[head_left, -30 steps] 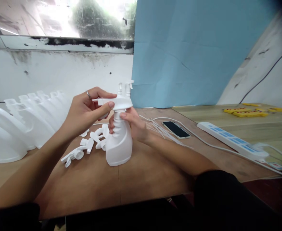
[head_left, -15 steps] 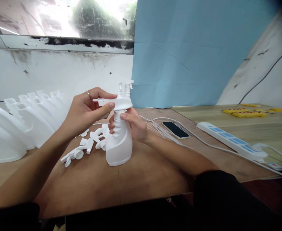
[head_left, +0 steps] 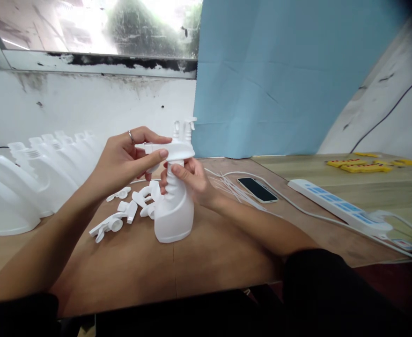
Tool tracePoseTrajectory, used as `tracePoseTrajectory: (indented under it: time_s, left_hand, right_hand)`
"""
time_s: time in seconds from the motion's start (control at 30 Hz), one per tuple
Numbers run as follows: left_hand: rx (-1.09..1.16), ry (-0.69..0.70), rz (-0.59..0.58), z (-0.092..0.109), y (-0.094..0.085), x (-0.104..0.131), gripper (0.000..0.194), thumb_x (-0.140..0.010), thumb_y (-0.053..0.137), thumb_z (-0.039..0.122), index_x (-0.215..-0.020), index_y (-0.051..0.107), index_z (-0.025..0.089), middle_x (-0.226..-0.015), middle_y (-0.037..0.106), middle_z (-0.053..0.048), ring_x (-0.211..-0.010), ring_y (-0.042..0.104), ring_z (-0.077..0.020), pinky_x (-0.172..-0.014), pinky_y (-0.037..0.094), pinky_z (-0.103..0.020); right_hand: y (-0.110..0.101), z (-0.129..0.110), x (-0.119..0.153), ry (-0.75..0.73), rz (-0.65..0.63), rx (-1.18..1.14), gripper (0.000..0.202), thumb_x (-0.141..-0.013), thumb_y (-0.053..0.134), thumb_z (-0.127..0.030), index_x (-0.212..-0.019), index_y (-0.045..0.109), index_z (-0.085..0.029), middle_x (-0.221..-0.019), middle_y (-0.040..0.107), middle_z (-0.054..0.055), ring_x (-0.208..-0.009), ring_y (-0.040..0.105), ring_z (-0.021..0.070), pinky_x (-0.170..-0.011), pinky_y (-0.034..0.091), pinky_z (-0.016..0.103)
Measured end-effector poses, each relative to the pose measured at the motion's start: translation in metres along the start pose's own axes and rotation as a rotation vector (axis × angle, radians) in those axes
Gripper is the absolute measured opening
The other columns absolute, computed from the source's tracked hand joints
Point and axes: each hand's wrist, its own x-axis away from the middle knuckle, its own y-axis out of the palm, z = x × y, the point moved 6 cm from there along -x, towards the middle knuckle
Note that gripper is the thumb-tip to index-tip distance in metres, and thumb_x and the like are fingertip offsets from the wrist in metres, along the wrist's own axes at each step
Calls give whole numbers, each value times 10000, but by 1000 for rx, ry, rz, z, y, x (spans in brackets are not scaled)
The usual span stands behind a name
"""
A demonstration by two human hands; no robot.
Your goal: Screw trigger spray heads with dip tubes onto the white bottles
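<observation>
the bottle (head_left: 173, 220) stands upright in the middle of the bench (head_left: 150, 281), its base seeming to rest on the wood, which probably lets the bench bear the weight and frees both hands for its top. the right hand (head_left: 199, 182) wraps its ridged neck, fingers clamped round it with fingertips showing on the far side and the thumb laid along the near face; this grip likely keeps the bottle from turning. the left hand (head_left: 127, 152) has its fingers pinched on the spray head (head_left: 180, 150) atop the neck, thumb below and forefinger above, the others curled under the nozzle end, partly hidden. held by that long end, the spray head should give good leverage. both forearms slant inward from the near corners, the left wrist higher than the right. loose spray heads (head_left: 115, 224) lie beside the bottle on its left, and a row of open bottles (head_left: 9, 201) stands further left, perhaps arranged to be within easy reach.
</observation>
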Motion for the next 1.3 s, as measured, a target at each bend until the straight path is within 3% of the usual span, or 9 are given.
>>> tracePoseTrajectory:
  time_s: [0.2, 0.37, 0.5, 0.6, 0.8, 0.93, 1.0, 1.13, 1.3]
  left_hand:
    - [-19, 8, -22, -2, -2, -2, 194, -814, 756, 320, -992, 745, 243, -470, 481, 59, -363, 420, -57, -333, 360, -172]
    - [-53, -23, -82, -5, -13, -3, 282, -831, 738, 399, -1065, 748, 241, -441, 478, 55, -356, 437, -76, -337, 386, -207]
    - [-27, 70, -15, 4, -28, -6, 226, -851, 731, 390, -1005, 749, 225, -721, 676, 7, -385, 464, -47, -334, 365, -230]
    - [-42, 137, 53, 8, -41, -9, 161, -881, 710, 350, -948, 745, 208, -890, 713, -10, -419, 451, -29, -365, 344, -254]
    - [-92, 97, 96, 3, -55, -13, 215, -862, 726, 398, -858, 728, 183, -776, 696, 1, -463, 457, -55, -467, 358, -287]
    - [-180, 14, 42, -6, -55, -14, 253, -849, 716, 452, -783, 720, 209, -634, 645, 20, -455, 480, -82, -460, 344, -272]
    - [-254, -42, -5, -13, -53, -15, 255, -832, 715, 474, -764, 728, 228, -528, 586, 19, -421, 472, -103, -434, 331, -275]
    - [-436, -91, -187, -27, -46, -18, 230, -792, 718, 472, -801, 752, 244, -498, 589, 3, -410, 511, -130, -418, 346, -257]
    - [-437, -132, -773, -41, -5, -1, 281, -788, 716, 410, -1046, 742, 299, -798, 726, -25, -636, 667, -171, -523, 457, -225]
  right_hand:
    - [1, -4, -2, 63, 30, 107, 328, -814, 727, -436, -863, 531, -177, -676, 611, -13, -593, 629, 142, -567, 542, 278]
    - [0, -5, -6, 203, -63, 172, 271, -760, 771, -330, -837, 575, -158, -700, 669, 23, -687, 670, 174, -641, 563, 290]
    - [-7, -3, -8, 340, -158, 94, 302, -705, 781, -202, -951, 608, -172, -850, 683, 19, -725, 638, 136, -695, 555, 263]
    - [-11, -1, -10, 419, -256, -8, 415, -689, 759, -152, -1069, 599, -197, -980, 675, 22, -739, 616, 121, -697, 546, 252]
    - [-14, -3, -8, 414, -245, 101, 208, -797, 740, -302, -847, 605, -151, -754, 618, 16, -722, 574, 126, -654, 491, 224]
    - [-2, -8, -5, 375, -248, 144, 236, -821, 731, -312, -972, 624, -166, -785, 622, 12, -732, 576, 127, -648, 485, 227]
    - [4, -9, -4, 372, -267, 141, 279, -822, 734, -306, -1042, 623, -175, -794, 626, 12, -736, 584, 130, -646, 491, 231]
    - [4, -11, -4, 338, -242, 201, 224, -815, 738, -345, -868, 623, -160, -747, 616, 22, -684, 562, 130, -597, 477, 235]
    - [0, -14, -5, 289, -222, 185, 271, -819, 729, -340, -993, 628, -159, -748, 611, 17, -728, 586, 152, -652, 505, 267]
